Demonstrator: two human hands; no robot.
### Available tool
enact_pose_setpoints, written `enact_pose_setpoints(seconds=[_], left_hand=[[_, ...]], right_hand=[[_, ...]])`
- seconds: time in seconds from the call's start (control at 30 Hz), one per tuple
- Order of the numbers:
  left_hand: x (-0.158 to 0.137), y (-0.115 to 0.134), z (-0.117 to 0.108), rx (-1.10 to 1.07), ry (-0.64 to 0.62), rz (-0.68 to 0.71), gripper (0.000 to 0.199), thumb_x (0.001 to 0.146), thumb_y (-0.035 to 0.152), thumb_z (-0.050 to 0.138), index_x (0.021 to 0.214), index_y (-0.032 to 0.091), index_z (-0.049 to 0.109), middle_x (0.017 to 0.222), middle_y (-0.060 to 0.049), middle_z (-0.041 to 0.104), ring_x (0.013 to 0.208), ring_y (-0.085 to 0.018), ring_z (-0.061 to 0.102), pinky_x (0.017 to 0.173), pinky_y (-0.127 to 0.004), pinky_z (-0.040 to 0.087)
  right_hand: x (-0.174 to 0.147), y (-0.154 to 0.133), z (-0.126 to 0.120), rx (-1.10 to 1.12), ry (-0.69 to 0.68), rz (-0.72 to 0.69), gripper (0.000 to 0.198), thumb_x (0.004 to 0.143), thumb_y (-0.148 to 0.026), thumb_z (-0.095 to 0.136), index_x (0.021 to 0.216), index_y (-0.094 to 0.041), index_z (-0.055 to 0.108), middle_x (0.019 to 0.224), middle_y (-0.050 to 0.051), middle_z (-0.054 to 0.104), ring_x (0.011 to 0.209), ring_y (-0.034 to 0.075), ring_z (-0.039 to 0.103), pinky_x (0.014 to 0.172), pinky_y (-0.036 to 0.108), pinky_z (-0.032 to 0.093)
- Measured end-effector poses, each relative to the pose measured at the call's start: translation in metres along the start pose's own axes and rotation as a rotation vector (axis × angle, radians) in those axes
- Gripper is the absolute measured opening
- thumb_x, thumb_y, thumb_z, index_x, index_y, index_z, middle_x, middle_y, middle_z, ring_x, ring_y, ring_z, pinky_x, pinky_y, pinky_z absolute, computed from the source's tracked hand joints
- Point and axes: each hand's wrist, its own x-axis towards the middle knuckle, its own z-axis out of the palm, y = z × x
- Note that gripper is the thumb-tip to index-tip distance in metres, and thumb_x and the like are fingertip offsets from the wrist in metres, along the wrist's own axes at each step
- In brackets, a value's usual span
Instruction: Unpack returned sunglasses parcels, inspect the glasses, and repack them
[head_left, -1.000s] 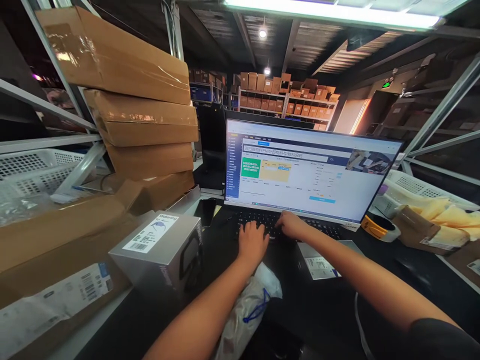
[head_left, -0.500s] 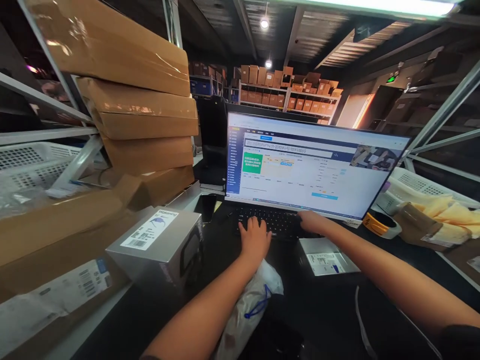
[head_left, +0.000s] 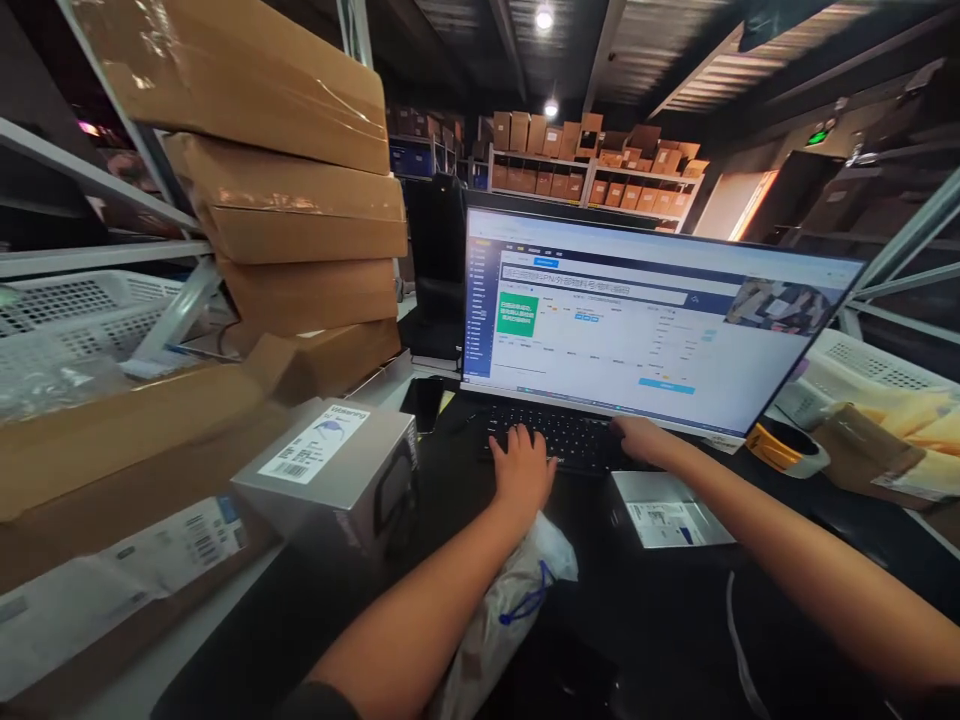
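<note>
My left hand [head_left: 523, 468] lies over the left and middle part of a black keyboard [head_left: 577, 436], its fingers spread on the keys and nothing held. At the keyboard's right end is my right hand [head_left: 642, 441], touching the edge keys; most of its fingers are hidden from view. Behind the keyboard a lit monitor [head_left: 600, 350] shows a page with a green box and a small camera picture. Under my left forearm lies a translucent bag [head_left: 491, 620] with a blue drawstring. A flat silver box [head_left: 667, 508] with a label rests below my right hand.
A grey labelled box [head_left: 337, 460] stands left of the keyboard, near a black phone [head_left: 424, 403]. Stacked cardboard boxes [head_left: 300, 210] rise at the left. An orange-and-white roll [head_left: 784, 445] and a white basket [head_left: 862, 360] are at the right. A pale strip [head_left: 739, 640] lies on the black desk.
The view has shifted slightly, so everything sits a little further right. Both hands keep their places at the keyboard. A pale yellow highlight on the screen has faded.
</note>
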Motion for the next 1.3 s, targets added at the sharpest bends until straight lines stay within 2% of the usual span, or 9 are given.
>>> enact_pose_setpoints(seconds=[0.13, 0.33, 0.5, 0.6, 0.87, 1.07, 1.2, 1.3], left_hand=[[0.001, -0.002, 0.0, -0.009, 0.018, -0.019, 0.048, 0.096, 0.042, 0.052, 0.136, 0.014, 0.054, 0.147, -0.022, 0.047, 0.136, -0.036, 0.041, 0.111, -0.063, 0.034], [0.007, -0.014, -0.003, -0.062, 0.085, -0.083, 0.058, 0.093, 0.047, 0.055, 0.138, 0.01, 0.049, 0.152, -0.027, 0.037, 0.134, -0.039, 0.043, 0.102, -0.055, 0.043], [0.01, -0.019, -0.007, -0.087, 0.137, -0.047, 0.032, 0.092, 0.025, 0.052, 0.122, 0.014, 0.059, 0.147, -0.017, 0.047, 0.136, -0.03, 0.041, 0.112, -0.047, 0.034], [0.01, -0.019, -0.007, -0.097, 0.131, 0.007, 0.027, 0.092, 0.022, 0.052, 0.116, 0.016, 0.062, 0.139, -0.014, 0.054, 0.129, -0.027, 0.047, 0.113, -0.045, 0.033], [0.008, -0.017, -0.005, -0.099, 0.095, 0.055, 0.025, 0.092, 0.03, 0.056, 0.113, 0.018, 0.063, 0.133, -0.013, 0.057, 0.124, -0.029, 0.05, 0.107, -0.044, 0.039], [0.009, -0.017, -0.005, -0.094, 0.086, 0.065, 0.023, 0.093, 0.032, 0.056, 0.111, 0.019, 0.064, 0.124, -0.013, 0.061, 0.118, -0.029, 0.053, 0.105, -0.047, 0.04], [0.009, -0.017, -0.006, -0.093, 0.088, 0.064, 0.024, 0.092, 0.032, 0.058, 0.11, 0.019, 0.065, 0.123, -0.013, 0.062, 0.118, -0.029, 0.054, 0.105, -0.046, 0.041], [0.008, -0.017, -0.007, -0.093, 0.089, 0.066, 0.025, 0.092, 0.032, 0.059, 0.111, 0.018, 0.064, 0.122, -0.012, 0.062, 0.118, -0.029, 0.054, 0.106, -0.046, 0.04]], right_hand=[[-0.002, -0.018, -0.003, 0.038, 0.043, -0.126, 0.031, 0.097, -0.027, 0.063, 0.126, -0.015, 0.061, 0.126, 0.011, 0.063, 0.115, 0.025, 0.06, 0.101, 0.047, 0.049], [0.008, -0.057, -0.003, 0.07, 0.083, -0.306, 0.037, 0.092, -0.006, 0.057, 0.127, -0.013, 0.063, 0.126, 0.011, 0.065, 0.115, 0.022, 0.06, 0.102, 0.04, 0.045], [0.017, -0.069, 0.01, 0.041, 0.082, -0.359, 0.047, 0.085, 0.003, 0.052, 0.127, -0.014, 0.066, 0.123, 0.013, 0.061, 0.109, 0.022, 0.06, 0.098, 0.033, 0.044], [0.017, -0.07, 0.015, 0.018, 0.097, -0.344, 0.047, 0.086, 0.001, 0.053, 0.129, -0.014, 0.064, 0.123, 0.015, 0.058, 0.112, 0.025, 0.057, 0.098, 0.036, 0.044], [0.012, -0.07, 0.013, -0.008, 0.101, -0.255, 0.029, 0.091, -0.013, 0.062, 0.121, -0.014, 0.066, 0.122, 0.011, 0.059, 0.112, 0.024, 0.056, 0.098, 0.041, 0.046], [0.005, -0.07, 0.001, -0.012, 0.122, -0.181, 0.014, 0.096, -0.027, 0.063, 0.104, -0.016, 0.068, 0.121, 0.009, 0.062, 0.111, 0.023, 0.058, 0.096, 0.042, 0.049], [0.003, -0.07, -0.001, 0.015, 0.095, -0.213, 0.014, 0.096, -0.027, 0.064, 0.103, -0.016, 0.068, 0.115, 0.008, 0.065, 0.106, 0.021, 0.061, 0.094, 0.042, 0.051], [0.002, -0.072, 0.003, 0.047, 0.111, -0.294, 0.021, 0.095, -0.022, 0.062, 0.114, -0.016, 0.067, 0.119, 0.009, 0.064, 0.111, 0.022, 0.06, 0.1, 0.043, 0.048]])
